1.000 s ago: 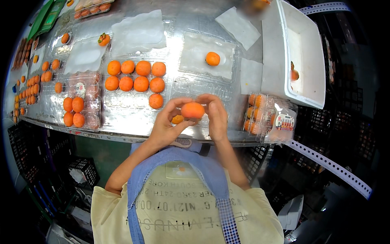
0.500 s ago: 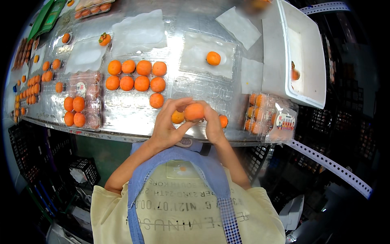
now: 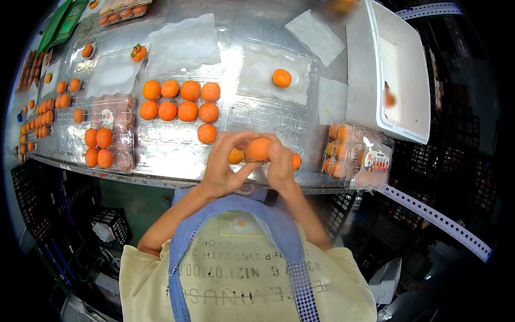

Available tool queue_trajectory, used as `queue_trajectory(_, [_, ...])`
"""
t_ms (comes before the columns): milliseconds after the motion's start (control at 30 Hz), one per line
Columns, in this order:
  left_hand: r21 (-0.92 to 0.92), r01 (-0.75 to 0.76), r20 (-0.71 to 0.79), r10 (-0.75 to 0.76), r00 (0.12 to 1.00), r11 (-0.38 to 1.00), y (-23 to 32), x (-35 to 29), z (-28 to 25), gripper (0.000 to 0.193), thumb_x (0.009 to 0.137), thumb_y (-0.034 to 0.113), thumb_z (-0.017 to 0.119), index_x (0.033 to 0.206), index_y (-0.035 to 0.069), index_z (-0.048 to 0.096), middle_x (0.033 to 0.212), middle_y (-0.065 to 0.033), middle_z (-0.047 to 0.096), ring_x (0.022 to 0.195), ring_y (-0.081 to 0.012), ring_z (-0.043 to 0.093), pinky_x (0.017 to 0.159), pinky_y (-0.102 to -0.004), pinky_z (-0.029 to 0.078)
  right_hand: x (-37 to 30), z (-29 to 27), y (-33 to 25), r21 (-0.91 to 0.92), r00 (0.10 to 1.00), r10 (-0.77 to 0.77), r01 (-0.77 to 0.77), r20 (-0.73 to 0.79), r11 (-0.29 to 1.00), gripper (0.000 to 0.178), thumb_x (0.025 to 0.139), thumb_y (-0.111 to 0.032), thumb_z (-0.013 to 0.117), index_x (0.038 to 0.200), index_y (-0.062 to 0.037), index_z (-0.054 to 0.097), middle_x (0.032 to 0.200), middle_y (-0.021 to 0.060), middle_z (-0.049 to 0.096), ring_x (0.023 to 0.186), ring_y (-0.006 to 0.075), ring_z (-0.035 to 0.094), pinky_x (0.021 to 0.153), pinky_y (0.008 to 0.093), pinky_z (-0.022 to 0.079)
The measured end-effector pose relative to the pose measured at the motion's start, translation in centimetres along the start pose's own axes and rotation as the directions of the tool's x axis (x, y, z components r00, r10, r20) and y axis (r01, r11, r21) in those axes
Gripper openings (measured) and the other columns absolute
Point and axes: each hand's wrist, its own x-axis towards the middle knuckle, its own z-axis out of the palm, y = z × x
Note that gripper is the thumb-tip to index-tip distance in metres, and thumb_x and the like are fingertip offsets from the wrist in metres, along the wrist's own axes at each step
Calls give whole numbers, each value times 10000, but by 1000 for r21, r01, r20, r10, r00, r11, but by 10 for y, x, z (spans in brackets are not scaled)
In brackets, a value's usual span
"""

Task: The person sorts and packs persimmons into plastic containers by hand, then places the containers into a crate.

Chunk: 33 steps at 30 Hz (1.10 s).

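An orange persimmon [image 3: 258, 149] is held between my two hands over the near side of the steel table. My left hand [image 3: 221, 165] curls round its left side, thumb below and fingers above. From the right, my right hand [image 3: 280, 165] grips it with bent fingers. A second persimmon [image 3: 236, 156] shows between my left thumb and fingers, lower down; whether the hand touches it I cannot tell. Another persimmon [image 3: 296, 161] peeks out beside my right hand. Just beyond, a clear plastic tray [image 3: 268, 118] has bare hollows.
Left of my hands, persimmons [image 3: 188, 111] sit in rows in a clear tray. One lone persimmon [image 3: 281, 78] lies on a white liner sheet [image 3: 257, 64]. A white foam box [image 3: 365, 70] stands at the right, with stacked filled packs [image 3: 357, 155] near the table's corner.
The held persimmon has shifted slightly right and toward me. My right fingers have moved a little over it. The trays and other fruit stay put.
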Motion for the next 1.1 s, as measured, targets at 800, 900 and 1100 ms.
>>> queue_trajectory(800, [-195, 177, 138, -151, 979, 965, 0, 1, -6, 625, 652, 43, 751, 1216, 46, 481, 1208, -102, 470, 1142, -214, 452, 909, -338, 418, -1, -1, 2, -18, 1000, 0, 1, 32, 1000, 325, 906, -224, 489, 1120, 19, 520, 997, 151, 609, 935, 209, 603, 797, 307, 466])
queue_trajectory(900, [-587, 405, 220, -343, 913, 701, -1, 1, -10, 537, 750, 122, 701, 1232, 75, 469, 1271, -102, 425, 1141, -216, 462, 963, -360, 390, -3, 0, 3, 62, 997, -80, 80, 12, 995, 396, 855, -181, 591, 1180, 10, 471, 1080, 140, 581, 967, 209, 593, 825, 317, 470])
queue_trajectory(1100, [-663, 449, 270, -368, 890, 599, -8, 2, -13, 507, 827, 141, 633, 1274, 11, 432, 1290, -112, 443, 1176, -191, 453, 945, -334, 417, 0, 1, 4, -50, 989, -149, 148, -14, 988, 545, 728, -174, 746, 1175, -17, 477, 1105, 130, 565, 962, 214, 592, 824, 322, 479])
